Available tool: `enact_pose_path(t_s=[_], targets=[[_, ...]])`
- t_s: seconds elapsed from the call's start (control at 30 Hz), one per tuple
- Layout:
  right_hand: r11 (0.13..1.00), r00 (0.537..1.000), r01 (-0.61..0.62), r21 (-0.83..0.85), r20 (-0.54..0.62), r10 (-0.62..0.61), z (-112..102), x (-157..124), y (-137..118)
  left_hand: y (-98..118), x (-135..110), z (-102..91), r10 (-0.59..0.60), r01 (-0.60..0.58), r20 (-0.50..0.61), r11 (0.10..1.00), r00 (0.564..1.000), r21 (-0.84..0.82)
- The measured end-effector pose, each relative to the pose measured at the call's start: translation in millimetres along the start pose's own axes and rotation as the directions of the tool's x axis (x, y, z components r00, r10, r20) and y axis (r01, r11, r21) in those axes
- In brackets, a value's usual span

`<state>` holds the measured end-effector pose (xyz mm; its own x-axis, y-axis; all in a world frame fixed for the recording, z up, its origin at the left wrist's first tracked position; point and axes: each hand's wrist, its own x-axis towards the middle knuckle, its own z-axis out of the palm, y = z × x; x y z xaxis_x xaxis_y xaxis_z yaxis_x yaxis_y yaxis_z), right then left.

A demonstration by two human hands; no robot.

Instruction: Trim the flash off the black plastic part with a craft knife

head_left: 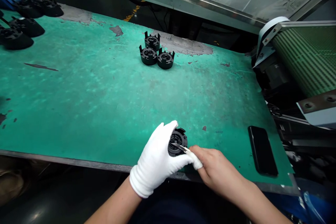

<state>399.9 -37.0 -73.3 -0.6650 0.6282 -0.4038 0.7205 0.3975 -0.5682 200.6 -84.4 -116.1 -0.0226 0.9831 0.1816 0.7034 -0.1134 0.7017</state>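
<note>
White fabric covers the left hand (160,152) in the head view, where I see it curled round the black part (183,135), fingers on the far side and thumb on the near one. That part is close to the near edge of the green table (99,91), its ribbed face towards the camera. My right hand (214,164), mostly bare, is closed on a slim tool (179,145), its pointed tip at the ribbed face; whether the tip actually touches, I cannot tell.

To work cleanly, I would brace the part firmly with the left, make short, light strokes with the tip, and angle it away from the gloved thumb, which lies very near the metal. A slip seems the main risk. Three similar parts (149,58) stand farther back; the phone (262,150) lies well clear, to the right.
</note>
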Motion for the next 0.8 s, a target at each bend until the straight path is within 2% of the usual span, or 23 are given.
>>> enact_pose_path(t_s=[0.2, 0.3, 0.53, 0.63, 0.8], targets=[[1.0, 0.999, 0.01, -0.028, -0.05, -0.011, -15.6, -3.0, 0.7, -2.5, 0.6, -0.3, 0.03, -0.03, -0.011, 0.999, 0.999, -0.017], [0.992, 1.0, -0.004, -0.127, 0.004, 0.005, -24.4, -1.8, 0.4, -3.0, 0.8, -1.1, 0.037, -0.038, -0.01, 0.999, 0.999, -0.019], [0.935, 0.991, 0.058, -0.35, 0.136, -0.011, -48.3, 8.7, -8.7, -3.0, 0.4, -0.1, 0.042, -0.042, -0.008, 0.999, 0.999, -0.011], [0.924, 0.985, 0.073, -0.375, 0.169, -0.009, -55.5, 9.0, -10.1, -2.4, 0.6, -0.4, 0.036, -0.036, -0.002, 0.999, 0.999, -0.008], [0.949, 0.993, 0.118, -0.291, 0.035, -0.113, -60.6, 4.6, 7.0, -2.0, 0.0, -1.0, 0.044, -0.045, -0.036, 0.999, 0.998, -0.024]])
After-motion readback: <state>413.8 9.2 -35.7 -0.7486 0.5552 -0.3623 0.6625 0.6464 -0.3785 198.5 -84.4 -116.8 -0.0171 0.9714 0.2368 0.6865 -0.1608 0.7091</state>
